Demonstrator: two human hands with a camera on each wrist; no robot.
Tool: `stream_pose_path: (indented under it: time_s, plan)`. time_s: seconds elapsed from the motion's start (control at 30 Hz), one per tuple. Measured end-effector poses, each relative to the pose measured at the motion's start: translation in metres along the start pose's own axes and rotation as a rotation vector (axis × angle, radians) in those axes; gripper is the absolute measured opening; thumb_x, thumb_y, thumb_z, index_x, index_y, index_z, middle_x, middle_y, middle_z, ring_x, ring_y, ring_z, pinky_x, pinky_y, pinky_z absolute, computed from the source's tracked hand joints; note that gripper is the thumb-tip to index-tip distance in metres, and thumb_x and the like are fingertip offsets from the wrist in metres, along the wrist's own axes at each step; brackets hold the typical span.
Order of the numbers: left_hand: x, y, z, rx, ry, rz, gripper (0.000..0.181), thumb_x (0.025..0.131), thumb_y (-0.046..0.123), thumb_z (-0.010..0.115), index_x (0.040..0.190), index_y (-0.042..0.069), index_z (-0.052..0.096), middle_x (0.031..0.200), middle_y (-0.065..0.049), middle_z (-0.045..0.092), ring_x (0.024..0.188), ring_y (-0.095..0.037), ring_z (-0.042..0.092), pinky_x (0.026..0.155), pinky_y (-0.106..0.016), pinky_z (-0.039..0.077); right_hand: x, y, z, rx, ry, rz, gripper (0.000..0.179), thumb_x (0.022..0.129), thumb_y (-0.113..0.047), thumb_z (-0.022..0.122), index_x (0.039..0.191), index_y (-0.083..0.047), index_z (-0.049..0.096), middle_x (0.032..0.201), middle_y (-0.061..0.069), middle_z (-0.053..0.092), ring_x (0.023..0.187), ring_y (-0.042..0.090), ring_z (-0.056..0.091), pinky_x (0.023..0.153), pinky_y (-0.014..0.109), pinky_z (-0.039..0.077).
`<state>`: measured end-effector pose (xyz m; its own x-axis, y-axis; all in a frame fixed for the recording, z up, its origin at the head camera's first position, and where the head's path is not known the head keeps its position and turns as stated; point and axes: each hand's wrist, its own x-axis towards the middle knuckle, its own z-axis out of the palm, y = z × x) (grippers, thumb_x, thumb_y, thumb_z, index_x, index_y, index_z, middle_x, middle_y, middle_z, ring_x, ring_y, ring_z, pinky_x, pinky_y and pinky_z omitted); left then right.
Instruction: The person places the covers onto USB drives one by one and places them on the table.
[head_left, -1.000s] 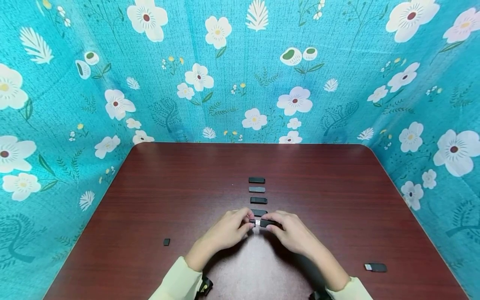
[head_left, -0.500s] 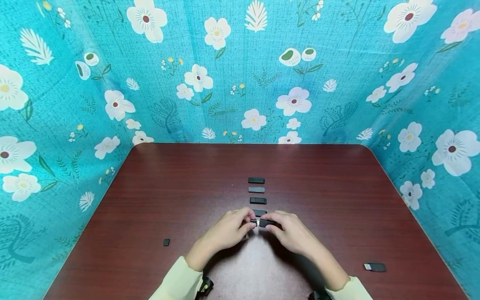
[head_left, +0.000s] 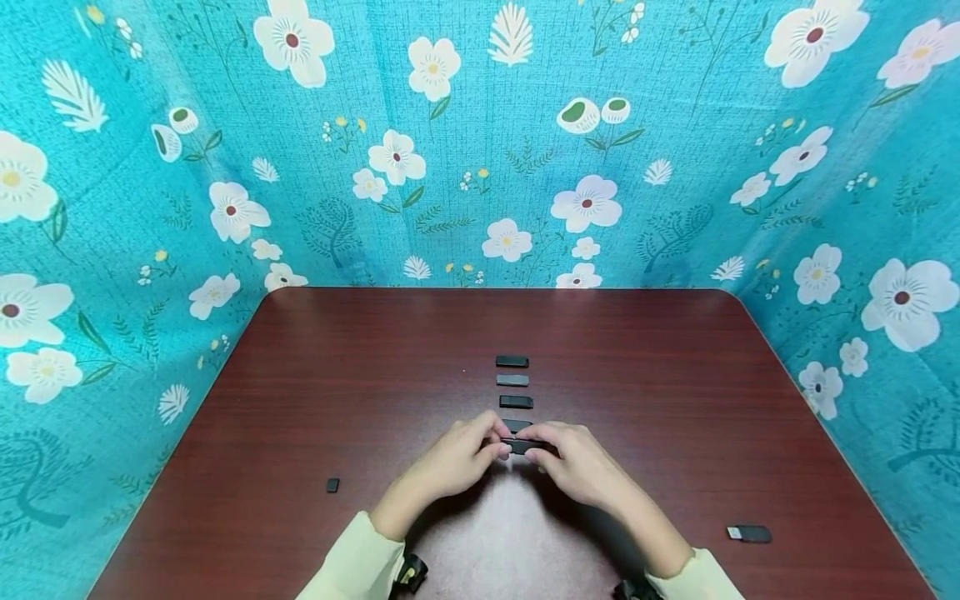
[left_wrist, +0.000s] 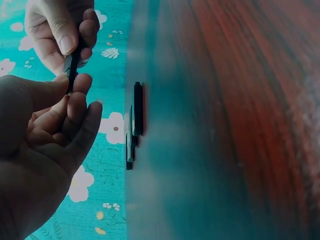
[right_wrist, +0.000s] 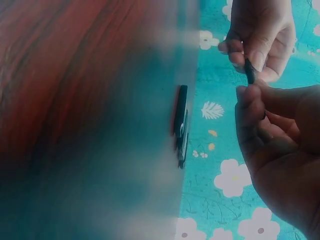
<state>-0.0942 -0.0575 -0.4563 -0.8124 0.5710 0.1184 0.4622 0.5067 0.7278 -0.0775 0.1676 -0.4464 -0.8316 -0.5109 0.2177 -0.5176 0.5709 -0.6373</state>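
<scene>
Between both hands, over the middle of the table, is a black USB stick [head_left: 521, 447] with its cap on the left end. My left hand [head_left: 459, 460] pinches the cap end with thumb and fingers. The other end is gripped by my right hand [head_left: 588, 468]. No metal plug shows between them now. In the left wrist view the dark stick [left_wrist: 72, 62] runs from one hand to the other. Fingers hide much of the stick [right_wrist: 250, 71] in the right wrist view. Just behind the hands lies a dark grey USB stick [head_left: 517, 425], partly covered by fingertips.
Farther back, a black stick [head_left: 516, 402], a grey stick [head_left: 513, 380] and another black stick [head_left: 512, 361] lie in a column. An uncapped USB stick [head_left: 748, 533] lies at the right, a small black cap [head_left: 332, 485] at the left. A floral curtain [head_left: 480, 167] surrounds the table [head_left: 375, 333].
The gap between cap and stick has closed and the silver plug has gone from sight. My right hand has moved slightly left, towards my left hand. The sticks on the table stay put.
</scene>
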Motion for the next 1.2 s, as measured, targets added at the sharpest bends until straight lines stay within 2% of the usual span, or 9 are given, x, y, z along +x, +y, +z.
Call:
stream_pose_path:
  time_s: [0.1,0.33,0.43,0.53,0.63,0.77,0.93,1.07,1.2]
  plan:
    - [0.000,0.001,-0.001,-0.017,0.002,-0.015,0.007,0.099,0.015,0.066,0.104,0.014,0.060,0.088,0.007,0.073,0.080,0.000,0.063,0.077,-0.025,0.051,0.001,-0.002,0.001,0.045,0.000,0.035,0.020,0.094,-0.004,0.070,0.114,-0.007,0.072,0.084,-0.005,0.067,0.066,-0.004,0.057,0.065,0.023,0.051]
    - [0.000,0.004,-0.002,-0.058,0.016,-0.016,0.007,0.098,0.012,0.066,0.103,0.013,0.062,0.088,0.005,0.075,0.083,-0.001,0.065,0.077,-0.024,0.051,0.004,-0.008,0.007,0.122,0.023,0.124,0.017,0.094,-0.004,0.070,0.110,-0.008,0.073,0.076,0.002,0.066,0.061,-0.002,0.057,0.057,0.022,0.050]
    - [-0.001,0.003,-0.003,-0.092,-0.004,-0.015,0.009,0.098,0.012,0.067,0.105,0.013,0.061,0.086,0.003,0.075,0.073,0.000,0.063,0.072,-0.023,0.050,0.004,-0.009,0.008,0.180,0.012,0.165,0.017,0.094,-0.004,0.070,0.110,-0.006,0.073,0.079,0.004,0.068,0.060,0.001,0.060,0.055,0.023,0.052]
    - [-0.001,0.002,-0.004,-0.068,-0.044,-0.006,0.015,0.096,0.013,0.070,0.107,0.014,0.060,0.084,0.004,0.069,0.067,0.001,0.057,0.067,-0.021,0.048,0.003,-0.008,0.007,0.251,-0.014,0.188,0.018,0.094,-0.003,0.069,0.113,-0.001,0.069,0.084,0.009,0.071,0.061,0.005,0.064,0.056,0.028,0.056]
    - [-0.002,-0.001,-0.003,0.008,-0.065,0.020,0.020,0.094,0.014,0.073,0.108,0.013,0.058,0.081,0.007,0.060,0.067,0.001,0.052,0.065,-0.020,0.047,0.002,-0.006,0.007,0.275,-0.056,0.216,0.019,0.095,-0.004,0.069,0.113,-0.001,0.065,0.085,0.010,0.072,0.064,0.007,0.066,0.059,0.029,0.058]
    - [0.000,-0.004,0.001,0.143,-0.039,0.043,0.021,0.094,0.017,0.074,0.106,0.012,0.057,0.080,0.010,0.055,0.070,-0.001,0.051,0.065,-0.019,0.046,0.002,-0.003,0.008,0.130,-0.079,0.226,0.021,0.092,-0.007,0.073,0.111,-0.006,0.064,0.086,0.001,0.070,0.070,0.005,0.065,0.064,0.026,0.055]
    - [0.003,-0.007,0.004,0.269,-0.045,-0.002,0.019,0.094,0.027,0.074,0.103,0.017,0.060,0.077,0.016,0.056,0.077,-0.003,0.050,0.067,-0.021,0.045,0.002,0.001,0.011,-0.095,-0.060,0.194,0.022,0.087,-0.003,0.077,0.105,-0.008,0.066,0.092,-0.001,0.067,0.080,0.010,0.063,0.071,0.029,0.053]
    - [0.007,-0.008,0.007,0.351,-0.055,-0.020,0.019,0.092,0.028,0.076,0.103,0.018,0.064,0.079,0.015,0.054,0.084,-0.006,0.051,0.071,-0.024,0.045,0.004,0.002,0.015,-0.183,-0.067,0.187,0.021,0.085,-0.006,0.079,0.103,-0.009,0.068,0.086,-0.002,0.065,0.080,0.013,0.061,0.070,0.032,0.052]
    - [0.010,-0.009,0.010,0.393,-0.064,-0.023,0.018,0.090,0.025,0.078,0.100,0.016,0.066,0.080,0.012,0.053,0.088,-0.010,0.055,0.074,-0.027,0.048,0.008,0.000,0.018,-0.222,-0.095,0.225,0.021,0.086,-0.008,0.079,0.103,-0.009,0.069,0.083,-0.002,0.064,0.079,0.015,0.061,0.069,0.037,0.052]
